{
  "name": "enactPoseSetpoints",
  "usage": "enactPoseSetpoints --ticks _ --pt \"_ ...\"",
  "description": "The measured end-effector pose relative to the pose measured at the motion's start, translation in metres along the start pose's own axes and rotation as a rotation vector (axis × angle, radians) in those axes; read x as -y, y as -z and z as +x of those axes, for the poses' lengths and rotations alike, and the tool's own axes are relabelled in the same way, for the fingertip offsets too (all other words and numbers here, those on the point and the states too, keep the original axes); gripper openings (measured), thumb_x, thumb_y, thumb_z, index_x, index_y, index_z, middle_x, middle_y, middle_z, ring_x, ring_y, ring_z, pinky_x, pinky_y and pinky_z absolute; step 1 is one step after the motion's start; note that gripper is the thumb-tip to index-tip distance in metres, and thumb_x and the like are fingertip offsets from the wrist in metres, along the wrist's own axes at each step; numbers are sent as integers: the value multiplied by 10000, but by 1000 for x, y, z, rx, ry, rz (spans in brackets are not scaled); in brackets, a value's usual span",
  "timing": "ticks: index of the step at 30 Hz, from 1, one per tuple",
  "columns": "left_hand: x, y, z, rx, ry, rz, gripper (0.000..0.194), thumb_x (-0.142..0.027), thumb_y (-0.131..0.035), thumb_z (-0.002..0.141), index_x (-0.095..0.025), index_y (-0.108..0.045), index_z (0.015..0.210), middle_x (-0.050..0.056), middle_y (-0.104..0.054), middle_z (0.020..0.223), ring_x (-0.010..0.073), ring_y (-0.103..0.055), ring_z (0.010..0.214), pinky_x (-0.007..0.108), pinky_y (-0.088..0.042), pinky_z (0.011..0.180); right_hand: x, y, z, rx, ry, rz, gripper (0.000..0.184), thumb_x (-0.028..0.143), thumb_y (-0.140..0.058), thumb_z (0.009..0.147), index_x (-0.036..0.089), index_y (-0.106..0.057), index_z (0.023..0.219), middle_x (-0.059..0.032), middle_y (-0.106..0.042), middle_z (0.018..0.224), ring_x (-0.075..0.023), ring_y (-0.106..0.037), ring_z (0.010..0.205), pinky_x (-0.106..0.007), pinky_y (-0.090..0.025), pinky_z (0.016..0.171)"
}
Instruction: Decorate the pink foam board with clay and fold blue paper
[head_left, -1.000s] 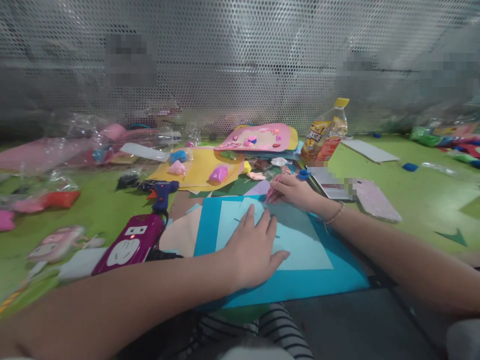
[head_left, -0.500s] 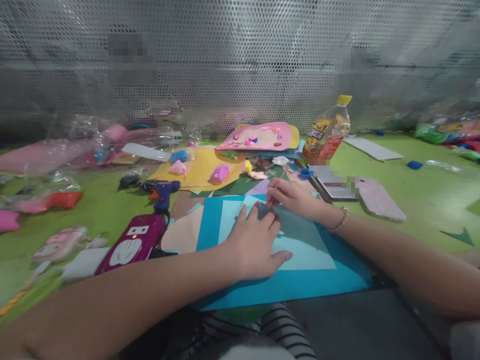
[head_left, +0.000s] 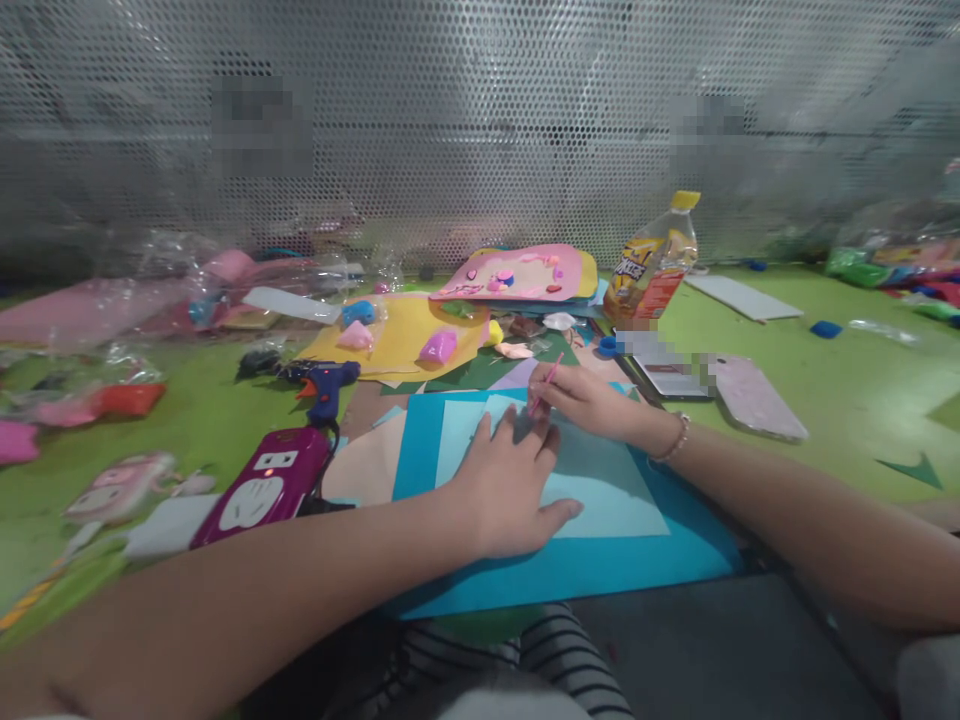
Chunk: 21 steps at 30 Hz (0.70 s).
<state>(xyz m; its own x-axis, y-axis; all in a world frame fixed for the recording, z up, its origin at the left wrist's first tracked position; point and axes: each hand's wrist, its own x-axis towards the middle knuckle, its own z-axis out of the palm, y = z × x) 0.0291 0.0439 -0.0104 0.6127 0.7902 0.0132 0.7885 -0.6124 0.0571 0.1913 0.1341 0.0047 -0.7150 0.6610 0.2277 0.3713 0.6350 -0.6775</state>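
Note:
My left hand [head_left: 510, 485] lies with fingers spread on a pale blue sheet of paper [head_left: 607, 500]. Under that sheet is a larger bright blue sheet [head_left: 660, 565], which reaches over the table's near edge. Just beyond my left fingertips, my right hand [head_left: 581, 400] pinches a thin pink pen-like stick [head_left: 555, 368]. Its lower end points down at the pale paper, close to the left fingers, and the tip is hidden. A bracelet [head_left: 679, 437] circles the right wrist.
Left of the paper lie a purple device with a lit light [head_left: 262, 485] and a blue glue gun [head_left: 326, 388]. Behind are yellow paper [head_left: 397, 340] with clay packets and a pink decorated board [head_left: 517, 272]. A bottle [head_left: 652, 265] and a phone [head_left: 757, 397] stand and lie at right.
My right hand, still holding the pink stick, has shifted slightly nearer to me, close against the left fingers. The left fingers have bent a little while the palm stays on the paper.

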Motion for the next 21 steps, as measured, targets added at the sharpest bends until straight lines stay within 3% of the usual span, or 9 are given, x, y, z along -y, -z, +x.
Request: enactPoseSetpoints --ticks 9,12,16,21 --pt "0 0 0 26 -10 -20 771 -634 -198 885 -104 -321 1431 130 -291 1494 459 -151 1350 655 -155 1053 -21 10 6 -163 8 -185 259 241 -331 956 178 -509 777 -31 -615 728 -132 -580 665 -258 -458 644" --pt "0 0 0 13 -12 -27 775 -638 -190 885 -104 -316 1433 129 -279 1500 455 -155 1351 653 -158 1055 -24 12 6 -184 116 -262 225 182 -342 934 169 -552 855 -57 -624 832 -145 -591 743 -280 -469 694" --pt "-1 4 -1 40 8 -39 764 -627 -200 890 -99 -327 1429 139 -302 1487 460 -164 1346 653 -166 1050 -21 9 3 -82 262 -382 232 64 -391 839 174 -589 894 -66 -612 870 -162 -565 808 -294 -465 728" --pt "-2 6 -2 57 19 -44 757 -620 -212 894 -91 -347 1418 158 -340 1463 461 -167 1346 647 -183 1046 -20 2 2 25 190 -351 211 23 -457 765 165 -599 829 -46 -574 818 -137 -529 722 -253 -438 659"
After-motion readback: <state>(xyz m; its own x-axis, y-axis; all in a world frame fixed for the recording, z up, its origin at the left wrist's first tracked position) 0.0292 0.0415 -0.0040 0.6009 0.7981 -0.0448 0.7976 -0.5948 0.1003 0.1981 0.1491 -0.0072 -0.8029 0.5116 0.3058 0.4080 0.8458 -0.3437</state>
